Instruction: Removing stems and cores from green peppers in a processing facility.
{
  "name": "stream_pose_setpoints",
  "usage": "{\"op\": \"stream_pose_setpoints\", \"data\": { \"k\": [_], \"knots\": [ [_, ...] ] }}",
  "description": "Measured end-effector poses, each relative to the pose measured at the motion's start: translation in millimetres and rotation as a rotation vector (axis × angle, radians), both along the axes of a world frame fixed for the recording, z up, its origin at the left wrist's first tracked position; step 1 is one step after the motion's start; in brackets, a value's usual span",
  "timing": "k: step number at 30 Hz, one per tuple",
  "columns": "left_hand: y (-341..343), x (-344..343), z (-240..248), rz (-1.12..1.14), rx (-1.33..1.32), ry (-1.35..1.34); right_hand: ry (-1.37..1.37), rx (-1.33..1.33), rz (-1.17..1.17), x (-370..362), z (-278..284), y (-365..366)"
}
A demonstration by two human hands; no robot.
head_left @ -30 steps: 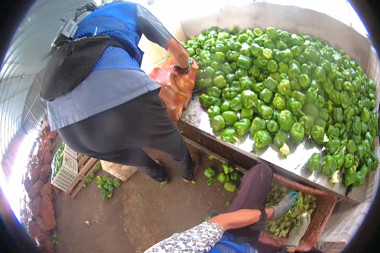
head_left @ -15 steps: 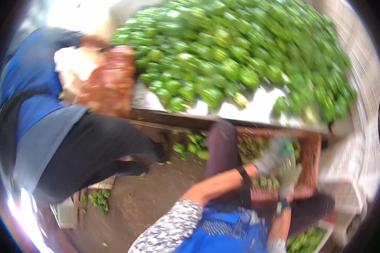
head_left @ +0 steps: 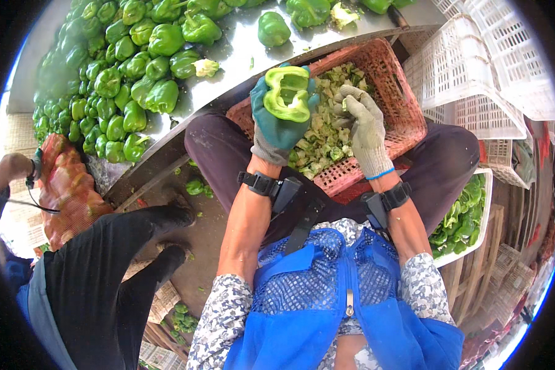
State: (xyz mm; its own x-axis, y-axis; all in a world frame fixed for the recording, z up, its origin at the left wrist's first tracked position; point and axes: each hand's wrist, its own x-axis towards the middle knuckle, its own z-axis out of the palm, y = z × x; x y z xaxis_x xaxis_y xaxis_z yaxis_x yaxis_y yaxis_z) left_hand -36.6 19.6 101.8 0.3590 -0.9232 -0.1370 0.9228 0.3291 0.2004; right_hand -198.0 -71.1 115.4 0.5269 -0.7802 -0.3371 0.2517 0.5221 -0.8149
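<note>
While the heap of green peppers (head_left: 129,68) covers the upper left of the metal surface (head_left: 240,46), the bare part nearer the person shines, dotted with small green scraps. One lone pepper (head_left: 274,29) sits on that bright stretch, and a pale core (head_left: 205,68) lies against the edge of the heap.

The gloved left hand (head_left: 274,126) is above the near corner of a red crate (head_left: 401,117), its grip clamped on a pepper half (head_left: 288,92), hollow side up toward the camera. The gloved right hand (head_left: 365,126) hangs over the crate with fingers curled; whether that grip pinches anything, I cannot fairly tell from this angle. Pale green trimmings (head_left: 324,139) fill much of the crate, which stands between the person's knees and the surface.

To the right, white crates (head_left: 456,68) are stacked, and below them a white tub (head_left: 484,216) holds green pepper pieces (head_left: 456,225), beside wooden pallet slats (head_left: 478,271). At left, a co-worker (head_left: 86,283) in dark trousers has a hand at a red mesh sack (head_left: 71,188). Loose peppers (head_left: 197,187) lie on the brown floor (head_left: 194,250) between them.
</note>
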Motion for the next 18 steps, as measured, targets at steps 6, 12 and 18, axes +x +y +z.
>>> {"op": "stream_pose_setpoints", "data": {
  "k": [6,12,18],
  "knots": [
    [4.2,-21.0,16.8,0.263,0.202,-0.919,0.207,-0.453,0.208,9.8,47.0,20.5],
    [3.1,-20.3,16.3,0.197,0.041,-0.794,0.326,-0.712,0.341,19.0,41.8,6.9],
    [0.6,-16.2,-1.1,0.332,0.232,-1.338,0.783,-1.594,0.389,21.7,30.6,9.8]
  ]
}}
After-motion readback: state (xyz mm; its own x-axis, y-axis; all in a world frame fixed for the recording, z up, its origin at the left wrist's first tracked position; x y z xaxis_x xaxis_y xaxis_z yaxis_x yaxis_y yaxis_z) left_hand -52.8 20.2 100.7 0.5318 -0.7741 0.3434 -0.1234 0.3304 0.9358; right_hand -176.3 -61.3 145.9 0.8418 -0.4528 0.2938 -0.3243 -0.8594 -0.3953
